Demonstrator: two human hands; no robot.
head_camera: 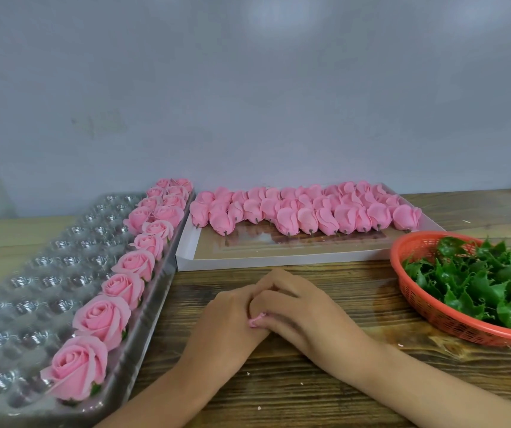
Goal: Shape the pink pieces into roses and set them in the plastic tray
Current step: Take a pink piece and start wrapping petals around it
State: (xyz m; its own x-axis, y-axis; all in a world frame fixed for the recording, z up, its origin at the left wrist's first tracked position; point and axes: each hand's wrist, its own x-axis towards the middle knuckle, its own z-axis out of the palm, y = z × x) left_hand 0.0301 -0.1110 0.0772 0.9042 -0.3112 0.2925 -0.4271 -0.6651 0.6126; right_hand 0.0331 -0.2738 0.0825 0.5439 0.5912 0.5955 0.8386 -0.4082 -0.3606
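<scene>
My left hand [229, 316] and my right hand [297, 307] meet over the wooden table, fingers curled round one pink piece [256, 320]; only a small pink edge shows between them. On the left lies the clear plastic tray [41, 273], with several finished pink roses [102, 315] lined along its right side. Behind my hands a white cardboard box [278, 259] holds several unshaped pink buds [306, 211] lying on their sides with short stems.
An orange plastic basket [414, 291] full of green leaf-shaped sepals [488, 279] sits at the right. A grey wall stands close behind the table. Small pink crumbs lie on the wood near my wrists.
</scene>
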